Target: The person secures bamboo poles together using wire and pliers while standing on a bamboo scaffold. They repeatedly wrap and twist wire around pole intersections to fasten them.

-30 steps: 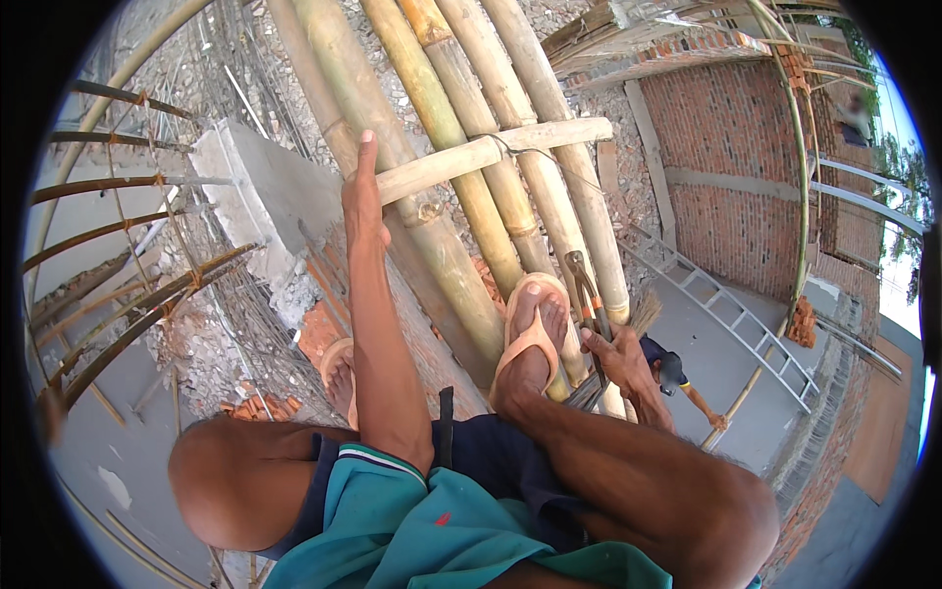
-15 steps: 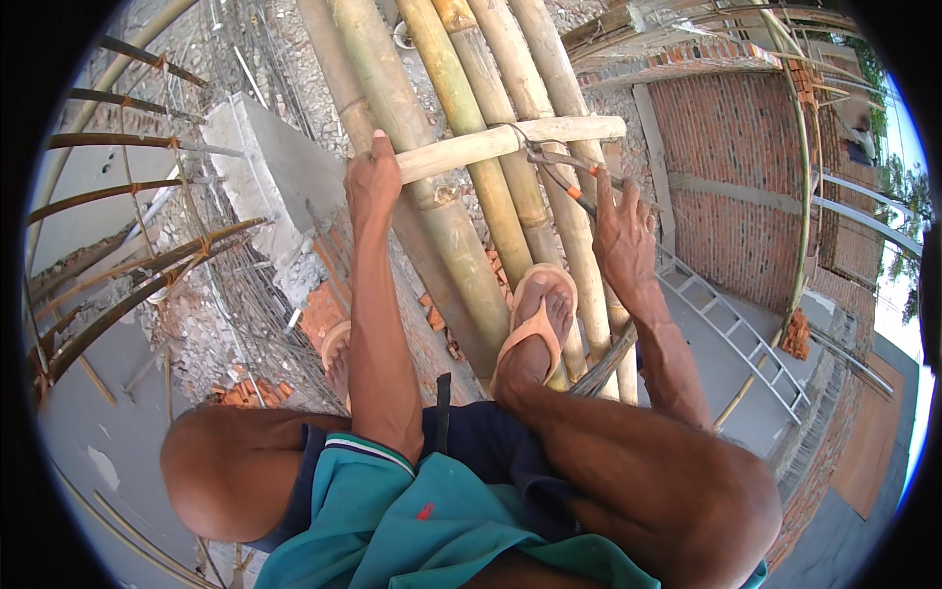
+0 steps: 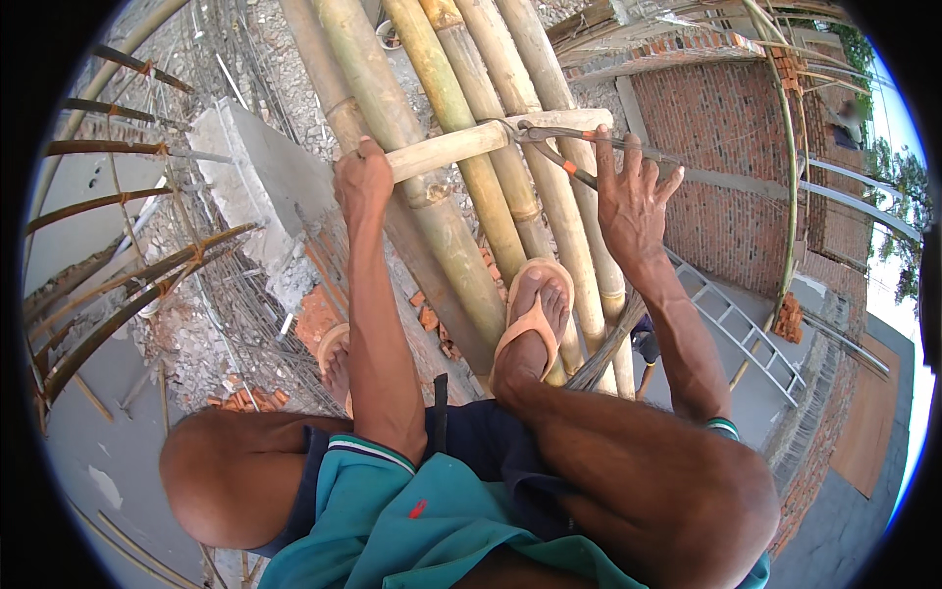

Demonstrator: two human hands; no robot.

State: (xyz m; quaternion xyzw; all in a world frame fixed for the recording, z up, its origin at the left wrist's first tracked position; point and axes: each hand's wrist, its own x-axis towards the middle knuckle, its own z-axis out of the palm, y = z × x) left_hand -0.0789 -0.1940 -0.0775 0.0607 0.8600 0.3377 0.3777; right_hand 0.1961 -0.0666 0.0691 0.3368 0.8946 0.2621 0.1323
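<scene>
The top edge crops bamboo poles (image 3: 430, 77); the wooden crossbar (image 3: 446, 154) has its left end hidden.

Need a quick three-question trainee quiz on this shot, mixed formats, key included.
1. Which hand is at the pliers?
2. True or false: the left hand grips one end of the wooden crossbar.
3. What does that crossbar pass over?
A) a ladder
B) bamboo poles
C) a brick wall

Key:
1. The right hand.
2. True.
3. B.
</scene>
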